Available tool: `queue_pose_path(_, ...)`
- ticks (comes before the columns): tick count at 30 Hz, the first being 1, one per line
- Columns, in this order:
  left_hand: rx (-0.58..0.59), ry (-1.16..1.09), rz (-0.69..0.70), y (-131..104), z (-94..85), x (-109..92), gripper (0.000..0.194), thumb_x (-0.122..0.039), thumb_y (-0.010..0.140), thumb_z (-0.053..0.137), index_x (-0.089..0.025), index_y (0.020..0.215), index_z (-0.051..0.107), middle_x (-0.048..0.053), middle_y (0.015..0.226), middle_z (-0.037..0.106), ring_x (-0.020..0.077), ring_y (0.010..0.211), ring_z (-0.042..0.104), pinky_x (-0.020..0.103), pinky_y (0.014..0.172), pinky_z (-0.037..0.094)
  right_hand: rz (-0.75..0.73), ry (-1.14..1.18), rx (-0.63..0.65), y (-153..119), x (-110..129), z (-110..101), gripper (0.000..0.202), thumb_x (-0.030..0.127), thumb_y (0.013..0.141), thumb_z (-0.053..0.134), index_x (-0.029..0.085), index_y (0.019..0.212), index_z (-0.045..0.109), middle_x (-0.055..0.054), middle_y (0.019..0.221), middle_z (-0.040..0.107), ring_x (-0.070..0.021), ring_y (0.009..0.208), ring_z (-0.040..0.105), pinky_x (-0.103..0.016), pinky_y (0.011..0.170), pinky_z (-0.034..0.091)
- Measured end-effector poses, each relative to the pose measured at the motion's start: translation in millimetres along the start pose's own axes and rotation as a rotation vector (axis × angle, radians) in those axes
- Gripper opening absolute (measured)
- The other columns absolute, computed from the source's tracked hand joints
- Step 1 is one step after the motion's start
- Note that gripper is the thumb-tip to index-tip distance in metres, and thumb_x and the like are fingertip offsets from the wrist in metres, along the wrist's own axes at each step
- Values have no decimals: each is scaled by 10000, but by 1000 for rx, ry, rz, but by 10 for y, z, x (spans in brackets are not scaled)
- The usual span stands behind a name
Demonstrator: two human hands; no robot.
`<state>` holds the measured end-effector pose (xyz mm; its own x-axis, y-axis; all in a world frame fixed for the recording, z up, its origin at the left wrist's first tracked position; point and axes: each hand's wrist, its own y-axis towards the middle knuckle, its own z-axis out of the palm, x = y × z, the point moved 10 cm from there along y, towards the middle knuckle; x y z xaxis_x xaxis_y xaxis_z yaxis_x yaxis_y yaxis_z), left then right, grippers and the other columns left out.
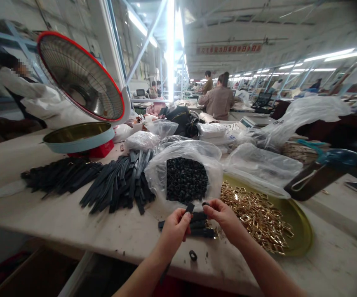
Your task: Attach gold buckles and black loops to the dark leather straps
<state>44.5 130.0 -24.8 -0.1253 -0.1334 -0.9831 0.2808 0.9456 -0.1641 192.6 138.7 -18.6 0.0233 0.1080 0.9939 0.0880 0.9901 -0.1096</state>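
My left hand (177, 225) is closed on a black strap (190, 207), whose end sticks up past the thumb; its tail hangs below the wrist. In my right hand (220, 212) a small black loop (205, 203) is pinched between thumb and fingertips, close to the strap's end but apart from it. Under and behind my hands lie several black straps with gold buckles (205, 232). Just beyond, a clear plastic bag (154, 175) stands open, full of black loops (186, 179). One loose loop (193, 255) lies near the table's front edge.
Gold buckles (259, 216) fill a round tray (304, 235) at right, beside a dark bottle (311, 177) lying tilted. Black straps (119, 181) are piled at left. Behind them stand a red-rimmed heater (82, 78) and a round tin (79, 142). People (218, 99) work farther back.
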Motion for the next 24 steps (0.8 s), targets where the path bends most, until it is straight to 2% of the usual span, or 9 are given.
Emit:
queue_pose_path(2, 11, 38, 9, -115, -28, -19, 287, -440, 790, 433, -164, 783, 512, -75, 456, 440, 67, 362, 330, 183, 370, 244, 56, 59, 76, -130, -45, 82, 378, 486, 580, 717, 171, 627, 515, 45, 573, 510, -112, 561, 462, -254, 589, 376)
queue_pose_path(5, 46, 177, 73, -317, 19, -180, 255, -383, 812, 430, -163, 760, 547, -64, 500, 442, 79, 442, 382, 187, 438, 292, 93, 142, 173, -334, -79, 228, 372, 482, 621, 698, 170, 629, 495, 44, 568, 509, -100, 548, 453, -240, 576, 360)
queue_pose_path(8, 94, 326, 127, -466, 114, -322, 256, -335, 824, 416, -159, 722, 571, -55, 530, 433, 87, 508, 414, 194, 500, 312, 43, 153, 180, -474, -40, 285, 361, 468, 635, 696, 178, 651, 483, 53, 543, 492, -91, 521, 434, -230, 546, 345)
queue_pose_path(12, 231, 338, -3, -542, 220, -166, 248, -331, 815, 400, -157, 703, 537, -71, 489, 385, 81, 445, 356, 195, 442, 276, 39, 149, 145, -611, -98, 292, 370, 454, 608, 714, 174, 769, 534, 63, 546, 495, -82, 486, 430, -224, 505, 333)
queue_pose_path(16, 398, 319, -70, -603, 345, -20, 259, -365, 798, 427, -146, 742, 553, -73, 516, 377, 78, 445, 320, 195, 423, 259, 78, 82, 200, -735, -219, 375, 314, 429, 607, 708, 158, 681, 568, 43, 552, 536, -75, 482, 431, -221, 494, 337)
queue_pose_path(18, 415, 332, -32, -626, 360, -41, 258, -363, 800, 433, -142, 763, 561, -62, 554, 417, 86, 486, 359, 199, 457, 293, 54, 49, 195, -762, -204, 370, 295, 411, 600, 716, 160, 689, 589, 43, 552, 542, -78, 500, 440, -219, 501, 343)
queue_pose_path(20, 398, 315, -1, -651, 341, -76, 218, -309, 805, 428, -145, 881, 549, -46, 612, 487, 99, 534, 418, 204, 507, 338, 50, 73, 159, -772, -177, 332, 312, 418, 589, 724, 161, 709, 594, 46, 559, 539, -78, 509, 442, -216, 505, 348)
queue_pose_path(22, 389, 274, 8, -679, 322, -91, 264, -237, 809, 403, -157, 1050, 476, -32, 681, 545, 104, 562, 458, 209, 540, 367, 77, 117, 128, -785, -176, 313, 339, 436, 583, 729, 162, 718, 584, 48, 565, 534, -79, 512, 444, -216, 506, 351)
queue_pose_path(24, 377, 232, 15, -693, 302, -99, 313, -192, 809, 388, -165, 1120, 411, -23, 710, 572, 109, 582, 485, 216, 564, 385, 99, 133, 115, -813, -190, 331, 350, 446, 582, 735, 166, 715, 572, 51, 555, 529, -83, 512, 449, -218, 513, 353)
